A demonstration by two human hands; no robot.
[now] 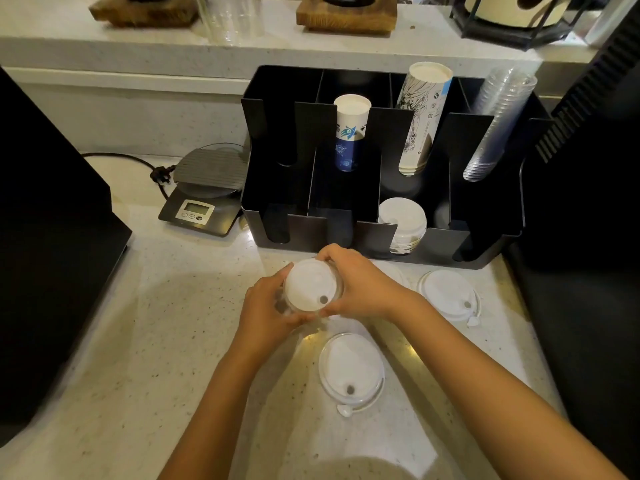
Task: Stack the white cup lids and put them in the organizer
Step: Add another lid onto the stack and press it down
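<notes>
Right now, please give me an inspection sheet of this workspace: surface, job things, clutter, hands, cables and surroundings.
Surface: pale speckled counter, no spills seen.
Job's things: a stack of white lids held above the counter; one loose lid nearer the person, one loose lid to the right; black organizer at the back with white lids in a front slot.
Clutter: kitchen scale left of the organizer.
Hands: left hand and right hand both grip the held stack.
Cables: black cord and plug lying beside the scale.
Surroundings: paper cups, tall cup sleeve and clear cups in the rear slots; dark machines on both sides.
</notes>
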